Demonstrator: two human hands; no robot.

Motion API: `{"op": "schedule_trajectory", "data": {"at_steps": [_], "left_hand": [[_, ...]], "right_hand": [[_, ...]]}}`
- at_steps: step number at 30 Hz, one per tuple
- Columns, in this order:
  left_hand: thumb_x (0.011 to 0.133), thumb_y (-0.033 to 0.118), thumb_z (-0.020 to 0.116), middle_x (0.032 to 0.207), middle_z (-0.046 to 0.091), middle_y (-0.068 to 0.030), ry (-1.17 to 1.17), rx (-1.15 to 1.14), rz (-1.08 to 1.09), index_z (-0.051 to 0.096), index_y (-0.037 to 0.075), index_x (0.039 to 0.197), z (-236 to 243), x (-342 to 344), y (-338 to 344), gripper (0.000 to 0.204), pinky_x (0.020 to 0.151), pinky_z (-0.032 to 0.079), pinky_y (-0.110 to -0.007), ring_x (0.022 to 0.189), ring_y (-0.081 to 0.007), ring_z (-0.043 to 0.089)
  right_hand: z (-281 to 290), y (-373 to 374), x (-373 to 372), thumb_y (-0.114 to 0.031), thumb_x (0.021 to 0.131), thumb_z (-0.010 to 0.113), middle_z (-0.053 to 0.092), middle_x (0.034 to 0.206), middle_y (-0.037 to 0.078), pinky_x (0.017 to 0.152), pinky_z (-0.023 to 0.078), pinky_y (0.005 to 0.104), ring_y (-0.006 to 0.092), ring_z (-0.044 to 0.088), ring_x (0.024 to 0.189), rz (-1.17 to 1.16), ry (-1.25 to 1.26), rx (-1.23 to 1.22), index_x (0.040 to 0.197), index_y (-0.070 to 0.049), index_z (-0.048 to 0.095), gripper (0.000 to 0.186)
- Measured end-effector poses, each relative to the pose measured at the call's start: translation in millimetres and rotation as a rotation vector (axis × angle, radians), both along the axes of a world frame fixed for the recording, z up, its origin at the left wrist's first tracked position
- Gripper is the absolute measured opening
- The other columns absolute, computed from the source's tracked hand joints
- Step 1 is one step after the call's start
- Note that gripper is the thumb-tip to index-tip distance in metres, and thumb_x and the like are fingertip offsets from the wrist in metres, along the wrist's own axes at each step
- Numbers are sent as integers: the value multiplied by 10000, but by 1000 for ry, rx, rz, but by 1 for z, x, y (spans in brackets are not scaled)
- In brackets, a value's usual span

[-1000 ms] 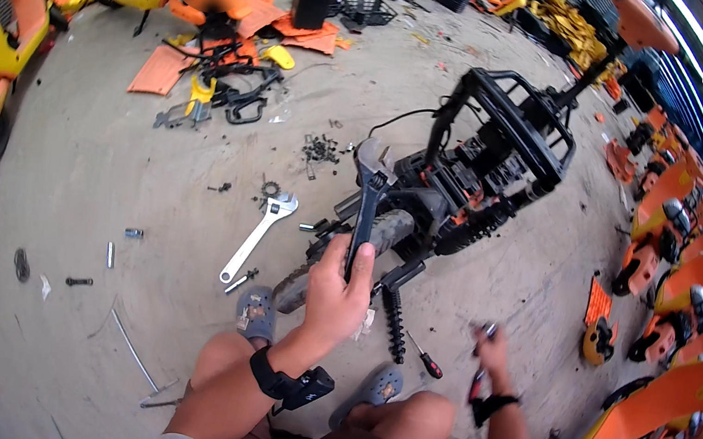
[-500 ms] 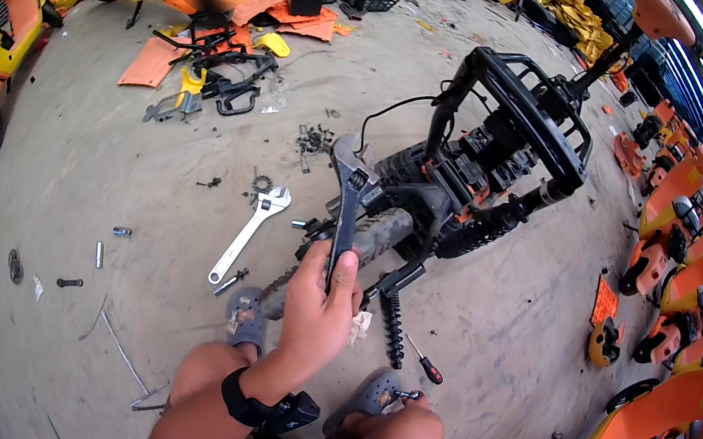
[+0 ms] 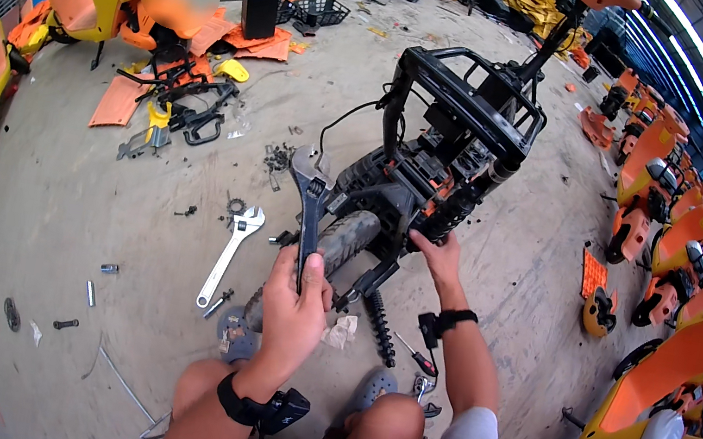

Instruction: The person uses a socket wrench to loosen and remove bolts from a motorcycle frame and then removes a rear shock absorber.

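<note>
My left hand (image 3: pixel 297 299) is closed around the handle of a dark adjustable wrench (image 3: pixel 313 203), its jaw end pointing up and away from me. Behind the wrench stands a partly stripped scooter (image 3: pixel 452 157) with a black tubular frame. Its rear tire (image 3: pixel 350 236) lies just right of the wrench handle. Low on the scooter's right side, my right hand (image 3: pixel 441 262) reaches in beside the black shock absorber (image 3: pixel 460 201). The thumb shows against the frame there; the other fingers are hidden, so I cannot tell its grip.
On the floor lie a silver adjustable wrench (image 3: pixel 230 256), a loose coil-sprung shock (image 3: pixel 381 330), a screwdriver (image 3: pixel 417 355), a ratchet (image 3: pixel 422 386) and sockets (image 3: pixel 90 294). Small bolts (image 3: pixel 277 159) are scattered further off. Orange-yellow scooters (image 3: pixel 659 368) line the right side; frame parts (image 3: pixel 201 113) are piled far left.
My right hand has come up from beside my right knee to the scooter's lower right side. My left hand still holds the dark wrench. The view has shifted, moving the scene left and slightly down.
</note>
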State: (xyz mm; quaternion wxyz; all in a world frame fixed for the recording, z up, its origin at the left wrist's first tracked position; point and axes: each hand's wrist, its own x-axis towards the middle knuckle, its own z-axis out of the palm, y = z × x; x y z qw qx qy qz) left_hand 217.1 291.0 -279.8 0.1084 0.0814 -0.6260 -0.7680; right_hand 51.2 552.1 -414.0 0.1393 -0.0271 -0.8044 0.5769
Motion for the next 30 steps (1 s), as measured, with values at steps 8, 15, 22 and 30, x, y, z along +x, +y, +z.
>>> {"op": "schedule_trajectory", "data": {"at_steps": [8, 15, 22, 30], "left_hand": [[1020, 283, 454, 576, 473, -14, 36, 36, 25, 497, 13, 1090, 11, 7, -13, 282, 366, 308, -196, 395, -47, 373], [1018, 281, 458, 575, 480, -9, 67, -4, 42, 502, 10, 1048, 6, 7, -25, 276, 359, 307, -198, 393, -49, 392], [1011, 290, 475, 544, 480, -7, 81, 3, 51, 501, 4, 1042, 3, 10, -41, 289, 348, 303, -208, 374, -54, 391], [1010, 278, 480, 549, 505, -13, 36, -57, 22, 526, 3, 1053, 2, 15, -39, 282, 349, 303, -219, 374, -52, 399]], "right_hand": [[-7, -27, 9, -161, 733, 757, 660, 792, 24, 632, 481, 280, 102, 588, 701, -19, -129, 12, 806, -4, 671, 194], [28, -66, 63, -186, 767, 731, 666, 794, 26, 644, 488, 269, 109, 611, 710, 133, -289, -135, 839, -11, 690, 193], [52, -80, 81, -225, 765, 770, 660, 805, 29, 666, 486, 268, 111, 596, 711, 197, -390, -332, 849, -22, 675, 239], [7, -57, 52, -201, 769, 771, 670, 854, 36, 718, 499, 293, 123, 606, 764, 127, -129, -108, 923, 15, 668, 284]]}}
